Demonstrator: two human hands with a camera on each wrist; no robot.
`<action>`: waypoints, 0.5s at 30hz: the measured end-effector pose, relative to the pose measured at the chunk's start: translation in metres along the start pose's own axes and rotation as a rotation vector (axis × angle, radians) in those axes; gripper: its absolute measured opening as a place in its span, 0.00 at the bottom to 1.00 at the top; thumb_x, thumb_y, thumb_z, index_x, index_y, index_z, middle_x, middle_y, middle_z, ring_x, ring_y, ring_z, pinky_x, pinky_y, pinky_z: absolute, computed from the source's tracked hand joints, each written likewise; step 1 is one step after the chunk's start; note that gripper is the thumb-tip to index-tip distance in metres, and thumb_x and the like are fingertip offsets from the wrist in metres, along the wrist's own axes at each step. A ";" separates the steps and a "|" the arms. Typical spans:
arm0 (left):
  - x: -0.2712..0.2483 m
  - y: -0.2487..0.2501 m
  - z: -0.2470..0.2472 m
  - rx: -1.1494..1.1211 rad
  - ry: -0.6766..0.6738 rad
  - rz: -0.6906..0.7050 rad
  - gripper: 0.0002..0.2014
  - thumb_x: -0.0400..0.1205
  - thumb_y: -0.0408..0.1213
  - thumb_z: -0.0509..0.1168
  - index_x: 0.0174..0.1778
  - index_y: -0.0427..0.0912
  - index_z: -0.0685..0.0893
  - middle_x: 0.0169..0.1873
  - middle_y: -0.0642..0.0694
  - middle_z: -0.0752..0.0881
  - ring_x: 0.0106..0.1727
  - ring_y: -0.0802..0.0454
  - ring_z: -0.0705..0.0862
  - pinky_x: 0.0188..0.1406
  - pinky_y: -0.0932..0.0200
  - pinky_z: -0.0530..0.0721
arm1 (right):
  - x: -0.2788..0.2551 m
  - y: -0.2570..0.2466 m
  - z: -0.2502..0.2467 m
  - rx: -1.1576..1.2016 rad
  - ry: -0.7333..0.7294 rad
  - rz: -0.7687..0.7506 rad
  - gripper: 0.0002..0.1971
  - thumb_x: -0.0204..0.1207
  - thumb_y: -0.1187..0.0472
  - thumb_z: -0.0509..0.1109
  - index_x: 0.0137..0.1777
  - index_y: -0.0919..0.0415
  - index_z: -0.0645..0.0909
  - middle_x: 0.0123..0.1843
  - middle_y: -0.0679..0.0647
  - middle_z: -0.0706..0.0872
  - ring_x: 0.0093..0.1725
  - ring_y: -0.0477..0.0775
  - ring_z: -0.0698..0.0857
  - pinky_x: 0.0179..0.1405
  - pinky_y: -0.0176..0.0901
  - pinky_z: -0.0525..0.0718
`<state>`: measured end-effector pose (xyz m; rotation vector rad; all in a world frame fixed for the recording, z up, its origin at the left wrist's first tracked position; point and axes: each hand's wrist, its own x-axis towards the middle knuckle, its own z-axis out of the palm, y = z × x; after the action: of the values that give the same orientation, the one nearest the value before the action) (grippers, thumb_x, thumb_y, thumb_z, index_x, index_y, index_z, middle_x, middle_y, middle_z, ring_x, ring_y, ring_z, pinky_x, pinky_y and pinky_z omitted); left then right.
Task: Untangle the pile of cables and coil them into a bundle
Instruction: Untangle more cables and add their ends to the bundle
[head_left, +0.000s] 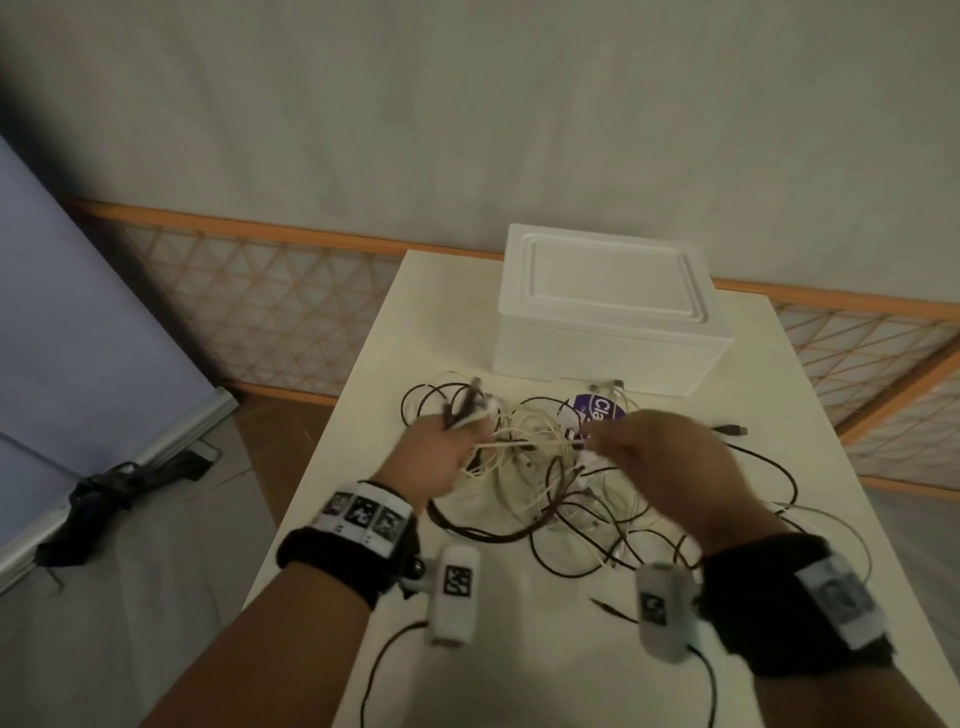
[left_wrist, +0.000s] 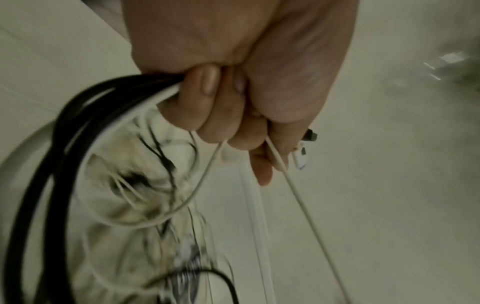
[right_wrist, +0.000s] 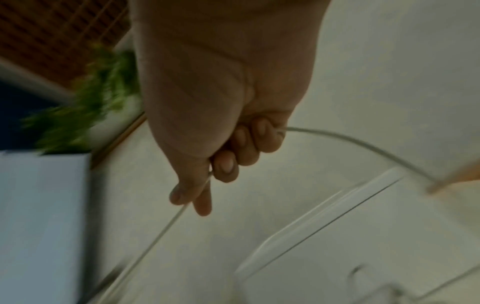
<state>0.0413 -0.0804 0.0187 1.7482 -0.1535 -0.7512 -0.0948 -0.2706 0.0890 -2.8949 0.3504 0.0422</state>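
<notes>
Here we work from the near edge outward. Closest to us, loose ends of dark cable trail over the front of the white table (head_left: 395, 332); we judge these to be slack already freed from the knot, left lying so they cannot re-tangle.

Further in, both hands are raised just above the table over the pile of cables (head_left: 550, 483). Our left hand (head_left: 439, 454) is clenched around a gathered bunch of black and white strands; the left wrist view shows the fingers (left_wrist: 207, 98) wrapped round several thick black runs and a white one, with two plug ends poking out past the thumb. We hold these together because the bunch serves as the start of the coil. Our right hand (head_left: 665, 457) grasps a single white cable (right_wrist: 350, 139), which passes through the curled fingers and out between thumb and forefinger. In the head view a pale strand is stretched between the two hands, so tension exposes where it crosses the others.

The pile itself sits mid-table, still heavily knotted beneath and between the hands; we judge the task to be at an early stage.

Beyond the pile lies a round purple label (head_left: 592, 413), partly covered by strands, then a white foam box (head_left: 608, 306) with its lid on, at the far end.
</notes>
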 end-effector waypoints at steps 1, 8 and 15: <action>0.004 -0.007 -0.013 -0.035 0.057 -0.035 0.13 0.81 0.47 0.68 0.37 0.40 0.86 0.17 0.52 0.67 0.15 0.57 0.61 0.15 0.66 0.58 | -0.006 0.017 -0.009 0.016 0.034 0.086 0.12 0.81 0.47 0.62 0.59 0.38 0.84 0.58 0.47 0.88 0.57 0.54 0.85 0.50 0.42 0.78; 0.011 -0.034 -0.043 -0.161 0.217 -0.106 0.16 0.80 0.51 0.68 0.35 0.43 0.87 0.23 0.46 0.71 0.16 0.55 0.60 0.16 0.67 0.56 | -0.020 0.089 -0.016 -0.104 0.205 0.381 0.17 0.82 0.48 0.62 0.48 0.57 0.88 0.45 0.59 0.89 0.45 0.63 0.85 0.34 0.43 0.69; 0.001 -0.011 -0.030 -0.383 0.217 0.054 0.11 0.76 0.47 0.73 0.32 0.45 0.87 0.36 0.40 0.77 0.16 0.55 0.60 0.18 0.66 0.56 | -0.008 0.087 0.033 0.003 0.196 0.511 0.16 0.78 0.51 0.67 0.63 0.54 0.83 0.63 0.55 0.85 0.62 0.59 0.82 0.63 0.51 0.77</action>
<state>0.0558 -0.0525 0.0127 1.4403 0.0860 -0.5079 -0.1236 -0.3440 0.0384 -2.7307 1.1109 -0.1587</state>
